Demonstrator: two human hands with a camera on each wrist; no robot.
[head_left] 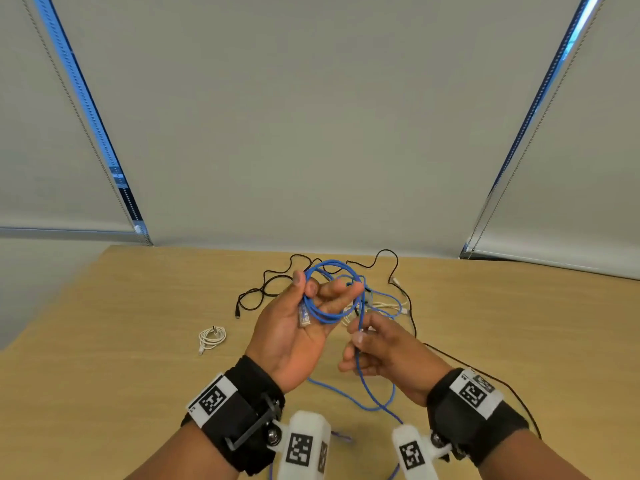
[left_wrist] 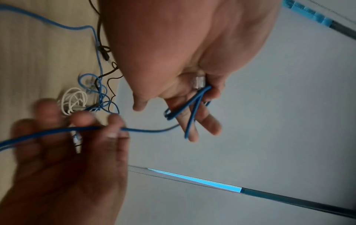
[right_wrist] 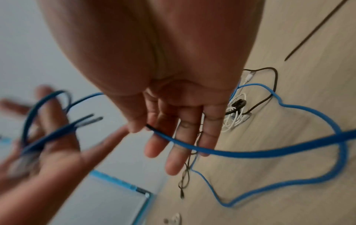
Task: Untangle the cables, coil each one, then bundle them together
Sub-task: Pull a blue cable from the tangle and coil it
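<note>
While the left hand (head_left: 294, 327) is raised palm-up at the centre of the head view, its thumb and curled fingers grip a few loops of the blue cable (head_left: 329, 296), with the clear plug (head_left: 304, 318) lying across the palm. From the coil the blue cable drops to the right hand (head_left: 381, 351), just right of centre and a little lower, whose thumb and fingers pinch the strand; in the right wrist view the strand crosses those fingers (right_wrist: 173, 144) and runs off toward the right edge. Below both hands the slack lies in a loose curve on the bench (head_left: 138, 323) and passes out of the lower edge of the frame between the wrists.

Behind the hands, in the middle of the bench, a black cable (head_left: 273, 282) sprawls in open curves, one end reaching left and another length running down the right side past the right wrist. A loose white cable (head_left: 384, 304) lies mixed with it and with a stretch of blue. Left of centre, apart from the tangle, a coiled white cable (head_left: 212, 337) rests alone on the bench.
</note>
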